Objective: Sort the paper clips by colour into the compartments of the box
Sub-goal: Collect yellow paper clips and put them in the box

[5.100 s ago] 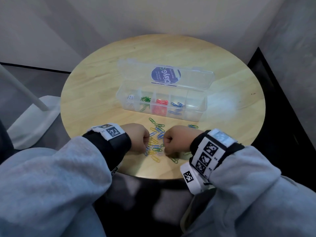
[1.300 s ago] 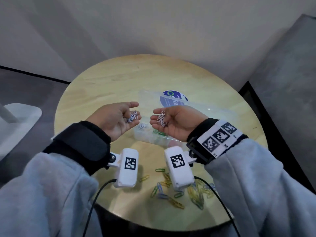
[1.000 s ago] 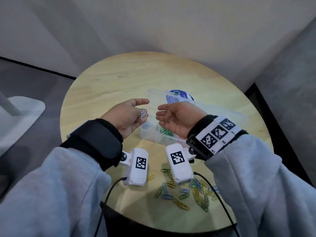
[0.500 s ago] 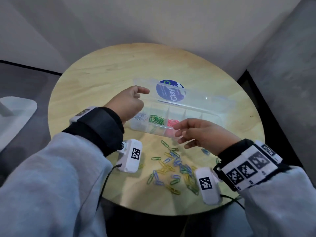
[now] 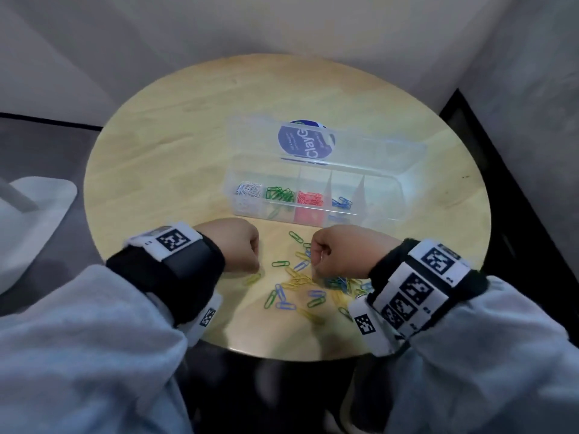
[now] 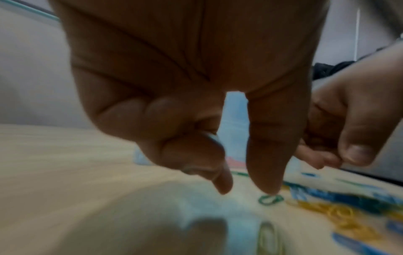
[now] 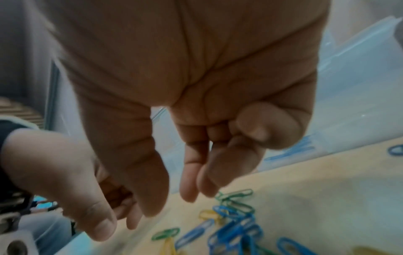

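The clear box [image 5: 404, 195] stands open mid-table. From the left its compartments hold white clips [image 5: 249, 189], green clips [image 5: 279, 194], red clips [image 5: 310, 198] and a few blue clips [image 5: 341, 202]; the rightmost looks bare. Loose yellow, blue and green clips [image 5: 300, 283] lie scattered before it. My left hand [image 5: 250, 261] hovers at the pile's left edge, thumb and forefinger [image 6: 245, 189] pointing down, slightly apart, holding nothing, just above a green clip [image 6: 270, 200]. My right hand [image 5: 315, 261] hangs over the pile, its fingertips [image 7: 172, 205] apart above green and blue clips [image 7: 235, 203].
The round wooden table [image 5: 188, 151] ends just behind my wrists. The box lid [image 5: 376, 151] with its blue round label leans back behind the compartments. A white stand base [image 5: 34, 208] sits on the floor to the left; walls close in behind and right.
Both hands held white clips; the left carried them to the box's left compartment. Both hands have since dropped back to the loose pile near the front edge, empty.
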